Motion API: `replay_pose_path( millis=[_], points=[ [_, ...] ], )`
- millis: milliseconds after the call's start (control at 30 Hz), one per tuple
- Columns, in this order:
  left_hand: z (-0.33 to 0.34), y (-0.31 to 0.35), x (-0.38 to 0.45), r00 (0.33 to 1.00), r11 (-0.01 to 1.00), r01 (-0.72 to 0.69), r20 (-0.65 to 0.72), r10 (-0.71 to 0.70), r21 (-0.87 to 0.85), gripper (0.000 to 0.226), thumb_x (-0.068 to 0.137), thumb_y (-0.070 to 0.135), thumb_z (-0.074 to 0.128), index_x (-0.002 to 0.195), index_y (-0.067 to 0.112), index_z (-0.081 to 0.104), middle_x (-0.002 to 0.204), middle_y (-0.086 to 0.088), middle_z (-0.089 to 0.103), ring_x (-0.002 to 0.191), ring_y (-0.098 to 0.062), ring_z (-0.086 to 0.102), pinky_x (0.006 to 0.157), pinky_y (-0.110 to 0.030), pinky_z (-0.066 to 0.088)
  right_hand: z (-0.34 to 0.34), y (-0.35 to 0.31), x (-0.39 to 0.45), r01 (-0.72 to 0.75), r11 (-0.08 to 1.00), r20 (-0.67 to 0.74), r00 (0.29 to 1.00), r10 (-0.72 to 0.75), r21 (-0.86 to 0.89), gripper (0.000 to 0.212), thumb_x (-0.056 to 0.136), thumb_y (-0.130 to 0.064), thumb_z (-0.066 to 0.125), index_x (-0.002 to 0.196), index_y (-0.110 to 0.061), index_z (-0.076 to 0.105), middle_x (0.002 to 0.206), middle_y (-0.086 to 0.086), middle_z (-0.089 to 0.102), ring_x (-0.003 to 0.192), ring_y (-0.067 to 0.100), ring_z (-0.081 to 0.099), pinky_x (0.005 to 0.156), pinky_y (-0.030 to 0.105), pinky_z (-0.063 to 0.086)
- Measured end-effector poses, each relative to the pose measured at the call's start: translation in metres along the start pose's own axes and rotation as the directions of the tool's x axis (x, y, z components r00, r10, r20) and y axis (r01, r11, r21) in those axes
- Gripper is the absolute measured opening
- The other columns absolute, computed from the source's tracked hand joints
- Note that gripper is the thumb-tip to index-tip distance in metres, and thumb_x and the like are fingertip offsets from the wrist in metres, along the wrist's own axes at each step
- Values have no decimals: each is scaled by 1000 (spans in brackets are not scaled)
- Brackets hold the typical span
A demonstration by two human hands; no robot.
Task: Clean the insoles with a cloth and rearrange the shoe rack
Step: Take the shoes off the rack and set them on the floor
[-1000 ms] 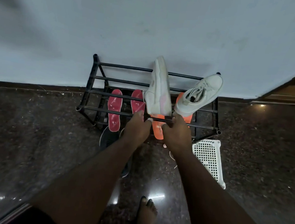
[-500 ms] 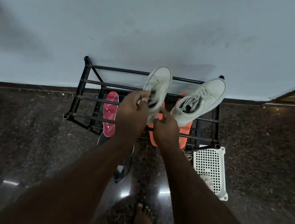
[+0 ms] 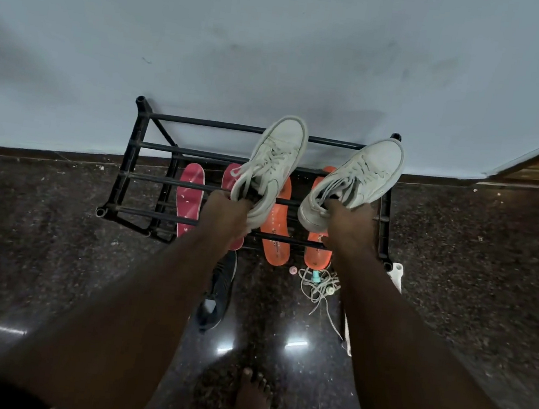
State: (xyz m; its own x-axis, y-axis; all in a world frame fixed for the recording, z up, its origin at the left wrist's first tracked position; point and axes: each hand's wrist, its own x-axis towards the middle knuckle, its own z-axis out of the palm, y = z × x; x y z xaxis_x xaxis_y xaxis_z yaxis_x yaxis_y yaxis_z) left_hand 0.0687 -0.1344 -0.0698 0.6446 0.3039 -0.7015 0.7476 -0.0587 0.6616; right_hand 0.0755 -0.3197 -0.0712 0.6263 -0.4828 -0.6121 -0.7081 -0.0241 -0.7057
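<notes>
The left hand (image 3: 226,214) grips the heel end of a white sneaker (image 3: 275,161), fingers curled round the collar, so that the shoe extends away from the hand with its toe pointing toward the wall (image 3: 280,52). The right hand (image 3: 349,219) likewise clamps on the heel opening of a second white sneaker (image 3: 355,184), which angles up and to the right from the hand, toe over the far right corner of the shoe rack (image 3: 139,144). Both shoes are sole down, laces up, over the black bars of the rack's top tier; whether they rest on the bars or are held just above them cannot be told.

Beneath the bars lie four insoles side by side. Two red insoles (image 3: 189,196) are to the left, the second partly hidden behind the left hand and its shoe. Two orange insoles (image 3: 276,235) are to the right, one between the two hands, the other mostly under the right hand and sneaker.

On the dark polished floor (image 3: 36,243) in front of the rack, a dark shoe (image 3: 218,291) lies near the left forearm. A tangle of loose laces (image 3: 317,286) sits beside the right forearm, and a white plastic object (image 3: 396,276) shows partly behind that arm. A bare foot (image 3: 250,402) stands on the floor at the bottom.
</notes>
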Motion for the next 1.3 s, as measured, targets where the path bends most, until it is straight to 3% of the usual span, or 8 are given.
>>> replay_pose_path(
  millis=[133, 300, 467, 600, 767, 900, 1133, 1300],
  points=[
    [6, 4, -11, 1000, 997, 16, 28, -14, -82, 16, 93, 17, 66, 85, 4, 64, 82, -16, 66, 66, -25, 63, 67, -38, 56, -4, -4, -14, 152, 975, 3, 988, -153, -164, 39, 77, -30, 59, 116, -24, 56, 96, -2, 67, 85, 23, 66, 76, 42, 57],
    [8, 1, -11, 989, 990, 84, 108, -96, 112, 37, 91, 45, 64, 112, 15, 61, 102, -8, 67, 85, -24, 65, 68, -36, 59, -4, 5, -23, 262, 926, 103, 964, -243, -273, 44, 81, -38, 62, 122, -25, 56, 106, 0, 69, 97, 24, 64, 87, 39, 51],
    [17, 6, -16, 988, 998, 57, 143, -55, -6, 13, 98, 20, 58, 111, 21, 59, 104, -8, 67, 91, -24, 68, 83, -46, 61, 3, 11, -23, 201, 946, 124, 977, -174, -255, 54, 76, -34, 54, 129, -35, 48, 105, 1, 69, 93, 29, 67, 82, 49, 56],
    [14, -2, -21, 990, 999, -22, 138, 25, -24, 11, 96, 18, 60, 98, 28, 61, 101, -5, 68, 93, -22, 70, 80, -45, 62, -2, 20, -29, 229, 955, 105, 971, -213, -188, 61, 73, -33, 51, 132, -44, 44, 105, -4, 69, 92, 27, 69, 78, 51, 58],
    [-4, -28, -39, 982, 996, -89, 165, 91, -19, 29, 94, 18, 62, 122, 25, 60, 99, -2, 69, 90, -20, 72, 78, -42, 63, -7, 48, -68, 281, 951, 65, 959, -275, -132, 61, 84, -24, 58, 141, -38, 42, 116, -14, 65, 105, 14, 64, 93, 41, 54],
    [-26, -58, -58, 980, 996, -85, 178, 87, -21, 29, 92, 17, 65, 118, 26, 60, 105, 0, 69, 95, -18, 71, 83, -43, 62, -7, 81, -101, 301, 949, 21, 953, -301, -89, 64, 87, -31, 60, 147, -35, 36, 134, -10, 60, 120, 11, 58, 103, 39, 48],
    [-73, -142, -108, 979, 988, -154, 132, 153, 2, 31, 81, 30, 73, 109, 39, 61, 95, 7, 72, 90, -18, 72, 84, -51, 60, -8, 147, -180, 348, 934, 6, 937, -348, -77, 66, 85, -28, 59, 144, -43, 35, 113, -24, 64, 98, 5, 66, 90, 41, 56],
    [-104, -229, -138, 986, 993, -121, 114, 121, -9, 38, 66, 42, 66, 103, 45, 62, 91, 7, 72, 86, -19, 72, 80, -52, 61, -1, 225, -233, 337, 937, -23, 940, -341, -93, 62, 83, -34, 58, 139, -54, 39, 121, -13, 65, 106, 15, 66, 86, 47, 56]
  ],
)
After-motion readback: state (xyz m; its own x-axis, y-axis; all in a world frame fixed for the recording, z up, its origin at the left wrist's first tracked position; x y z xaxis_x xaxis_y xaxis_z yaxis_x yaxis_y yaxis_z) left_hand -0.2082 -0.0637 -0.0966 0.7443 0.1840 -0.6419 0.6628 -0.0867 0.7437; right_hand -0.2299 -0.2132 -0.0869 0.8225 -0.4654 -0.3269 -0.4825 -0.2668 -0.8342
